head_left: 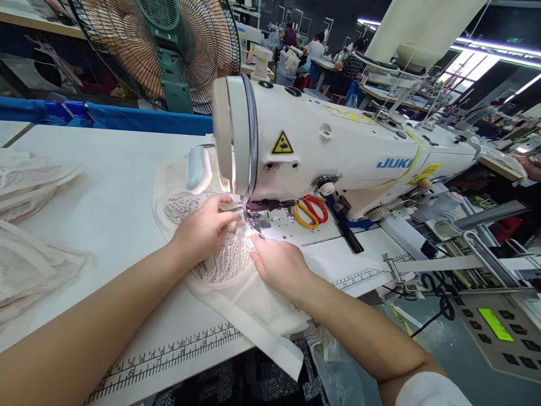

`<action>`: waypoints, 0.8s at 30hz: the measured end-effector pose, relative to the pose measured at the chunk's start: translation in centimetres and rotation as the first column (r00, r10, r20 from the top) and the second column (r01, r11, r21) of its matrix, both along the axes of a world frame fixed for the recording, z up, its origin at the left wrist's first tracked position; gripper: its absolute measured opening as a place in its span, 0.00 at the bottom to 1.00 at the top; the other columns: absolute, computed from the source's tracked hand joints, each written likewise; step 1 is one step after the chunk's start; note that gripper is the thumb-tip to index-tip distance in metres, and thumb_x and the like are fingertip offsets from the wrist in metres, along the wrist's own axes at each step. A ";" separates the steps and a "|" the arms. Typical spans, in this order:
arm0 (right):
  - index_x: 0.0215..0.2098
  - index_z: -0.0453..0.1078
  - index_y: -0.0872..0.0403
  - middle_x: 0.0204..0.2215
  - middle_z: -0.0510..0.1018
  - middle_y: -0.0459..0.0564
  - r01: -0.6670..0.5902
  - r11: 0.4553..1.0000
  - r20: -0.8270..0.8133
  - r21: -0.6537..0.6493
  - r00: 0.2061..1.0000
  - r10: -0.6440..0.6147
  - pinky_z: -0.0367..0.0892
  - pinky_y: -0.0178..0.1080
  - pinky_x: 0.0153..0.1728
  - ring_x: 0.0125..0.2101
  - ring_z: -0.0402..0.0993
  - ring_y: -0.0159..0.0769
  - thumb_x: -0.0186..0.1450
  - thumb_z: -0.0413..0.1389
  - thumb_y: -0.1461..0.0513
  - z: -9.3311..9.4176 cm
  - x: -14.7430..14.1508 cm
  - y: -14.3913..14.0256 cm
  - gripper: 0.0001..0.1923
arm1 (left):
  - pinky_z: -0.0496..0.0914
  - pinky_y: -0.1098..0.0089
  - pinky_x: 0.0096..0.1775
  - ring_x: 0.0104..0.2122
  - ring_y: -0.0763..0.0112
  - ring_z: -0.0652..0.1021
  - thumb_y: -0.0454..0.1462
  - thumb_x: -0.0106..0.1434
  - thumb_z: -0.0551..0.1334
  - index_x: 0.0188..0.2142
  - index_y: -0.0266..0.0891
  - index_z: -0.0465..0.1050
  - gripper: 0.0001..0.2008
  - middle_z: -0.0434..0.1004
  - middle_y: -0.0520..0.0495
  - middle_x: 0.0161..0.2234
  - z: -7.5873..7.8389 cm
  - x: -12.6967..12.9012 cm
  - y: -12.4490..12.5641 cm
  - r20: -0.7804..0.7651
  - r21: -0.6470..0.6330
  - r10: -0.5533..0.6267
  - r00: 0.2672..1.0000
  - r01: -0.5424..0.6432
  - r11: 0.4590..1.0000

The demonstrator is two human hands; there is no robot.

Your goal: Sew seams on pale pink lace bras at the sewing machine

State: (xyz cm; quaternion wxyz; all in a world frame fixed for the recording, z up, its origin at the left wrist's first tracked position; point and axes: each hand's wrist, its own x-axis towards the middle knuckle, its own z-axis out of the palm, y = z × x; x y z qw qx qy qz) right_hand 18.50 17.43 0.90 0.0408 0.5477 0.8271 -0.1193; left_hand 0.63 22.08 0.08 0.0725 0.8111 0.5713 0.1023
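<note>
- The left hand (203, 228) lies flat and fairly open on the lace piece (220, 259), fingers stretched toward the presser foot (252, 221), pinning the fabric down rather than gripping it.
- The right hand (276, 262) rests on the same piece just in front of the foot, fingers loosely curled, fingertips pressing the near edge; I cannot tell whether it pinches a fold underneath.
- The lace piece sits on the bench (110, 192) under the head of the sewing machine (338, 152), with a plain white band (257, 332) trailing off the front edge toward the lap.
- To my eye, the main risk is the left fingertips: they are very near the needle area, and a small push forward could carry them under it.
- The open lace could snag or pucker if the two hands feed it unevenly.
- The hanging band could drag on the bench edge and pull the seam off line.
- The scissors (310, 211), orange and red handled, lie on the machine bed close behind the foot; the fabric could catch on them.
- A stack of similar lace pieces (29, 225) lies well apart on the left of the bench.
- I see no bin, box or tray near the hands; a clear plastic bag (333, 366) hangs below the bench edge, its contents not discernible.
</note>
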 end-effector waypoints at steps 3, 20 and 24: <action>0.52 0.66 0.52 0.31 0.76 0.51 -0.055 0.998 0.042 0.029 0.998 0.054 0.50 0.38 0.22 0.29 0.72 0.39 0.65 0.44 0.67 0.2 0.9 -1.3 0.19 | 0.70 0.57 0.40 0.50 0.50 0.74 0.34 0.62 0.46 0.40 0.39 0.79 0.21 0.64 0.37 0.59 0.9 -0.6 -0.8 -0.098 -0.033 -0.100 0.990 0.097 0.995; 0.64 0.57 0.50 0.36 0.78 0.53 -0.148 0.986 0.076 -0.070 0.985 0.153 0.54 0.36 0.22 0.34 0.75 0.42 0.62 0.48 0.68 0.4 2.0 -0.9 0.31 | 0.53 0.35 0.56 0.66 0.36 0.41 0.60 0.51 0.61 0.67 0.44 0.48 0.49 0.33 0.39 0.70 0.3 -2.4 -1.3 -0.333 -0.274 -0.065 0.941 -0.031 0.961; 0.65 0.55 0.51 0.35 0.80 0.54 -0.108 0.984 0.109 -0.141 0.986 0.124 0.55 0.36 0.21 0.34 0.77 0.44 0.62 0.49 0.69 1.1 1.1 0.2 0.33 | 0.52 0.40 0.59 0.66 0.37 0.41 0.60 0.50 0.61 0.67 0.41 0.49 0.51 0.33 0.38 0.70 0.6 -2.9 0.4 -0.339 -0.299 -0.101 0.935 -0.005 0.954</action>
